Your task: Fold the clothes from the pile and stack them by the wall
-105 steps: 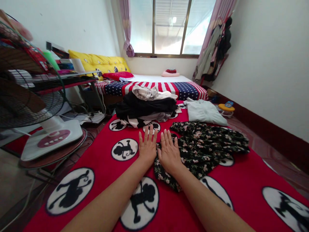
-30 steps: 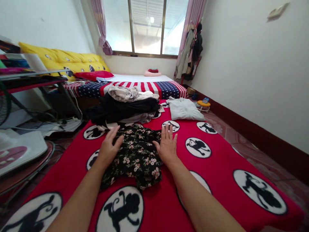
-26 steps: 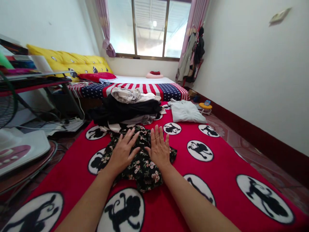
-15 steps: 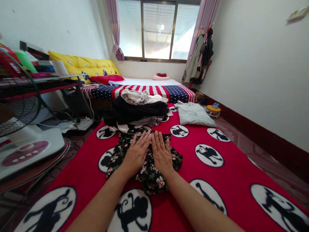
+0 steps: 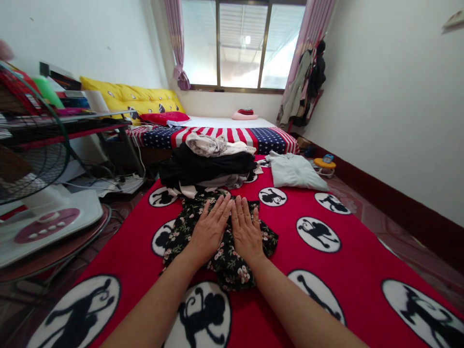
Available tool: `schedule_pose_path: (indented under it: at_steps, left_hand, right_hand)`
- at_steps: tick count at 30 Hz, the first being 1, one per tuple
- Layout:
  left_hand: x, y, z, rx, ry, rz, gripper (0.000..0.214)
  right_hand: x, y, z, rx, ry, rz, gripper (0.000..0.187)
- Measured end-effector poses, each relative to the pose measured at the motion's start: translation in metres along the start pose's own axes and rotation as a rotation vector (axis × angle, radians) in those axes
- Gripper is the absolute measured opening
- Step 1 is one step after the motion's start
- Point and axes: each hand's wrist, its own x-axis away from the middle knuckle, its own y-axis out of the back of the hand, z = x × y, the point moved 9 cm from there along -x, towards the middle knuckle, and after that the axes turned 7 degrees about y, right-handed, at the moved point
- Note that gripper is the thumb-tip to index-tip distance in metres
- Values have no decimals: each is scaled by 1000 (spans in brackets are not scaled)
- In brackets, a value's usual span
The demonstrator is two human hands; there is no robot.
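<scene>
A black floral garment (image 5: pixel 235 270) lies spread on a red blanket (image 5: pixel 268 319) patterned with white circles and black monkeys. My left hand (image 5: pixel 210 229) rests flat on the garment, fingers stretched forward. Beside it, my right hand (image 5: pixel 247 232) also lies flat on the cloth, its fingertips close to those of the left. Both palms face down and hide the middle of the garment; its exact kind cannot be made out. Just beyond my fingertips sits a heap of black, grey and white clothes (image 5: pixel 213 164).
A pale folded top (image 5: pixel 297 171) lies at the blanket's far right. Behind stands a bed with a striped and starred cover (image 5: pixel 217 137). To the left are a fan (image 5: pixel 50 222) on a round stool and a cluttered desk (image 5: pixel 72 128). A yellow stool (image 5: pixel 324 163) stands at right.
The whole view has shifted slightly, so everything appears a little further right. Both hands stay flat on the floral garment, with no clear movement against it.
</scene>
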Motion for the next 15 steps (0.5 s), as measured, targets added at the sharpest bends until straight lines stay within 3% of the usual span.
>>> schedule_pose_path:
  at_steps: [8,11,15]
  left_hand:
    - [-1,0,1,64,29,16,65]
    - [2,-8,30,101,197,86,59]
    - [17,-25,85,151,480,215,51]
  right_hand:
    - [-3,-1,2,-44,-10,30,67]
    - [-3,2,-13,-167,-40,75,55]
    - [10,7,-76,-360,-367,73,37]
